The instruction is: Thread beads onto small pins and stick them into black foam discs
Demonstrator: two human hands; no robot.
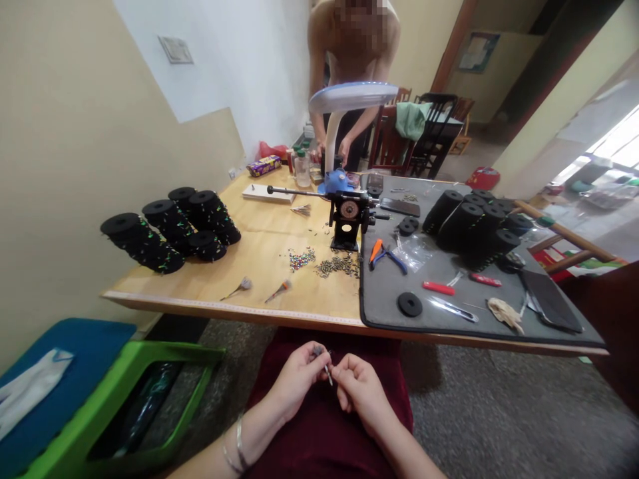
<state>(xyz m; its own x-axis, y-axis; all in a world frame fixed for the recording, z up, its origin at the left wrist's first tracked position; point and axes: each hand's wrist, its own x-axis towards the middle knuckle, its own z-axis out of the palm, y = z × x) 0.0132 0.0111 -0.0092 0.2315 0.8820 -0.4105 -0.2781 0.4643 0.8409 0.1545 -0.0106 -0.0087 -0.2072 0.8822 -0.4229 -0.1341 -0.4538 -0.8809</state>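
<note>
My left hand (302,369) is closed around a small thin piece with a greyish head and a pale, pointed end (328,376). My right hand (360,386) is right beside it, thumb and fingertips pinched close to that end. Whatever the right fingers grip is too small to make out. Both hands are over a dark red cloth (329,439) on my lap, in front of the table edge. Two similar grey-headed pieces with thin stems (243,286) (280,289) lie on the wooden table.
A black clamp-like device (345,216) stands mid-table before a blue lamp (352,98), near small beads (302,258). Stacked black foam spools (162,219) stand left, more on the grey mat (389,299). Pliers (387,258) and tweezers (454,309) lie there. Another person (353,46) stands behind.
</note>
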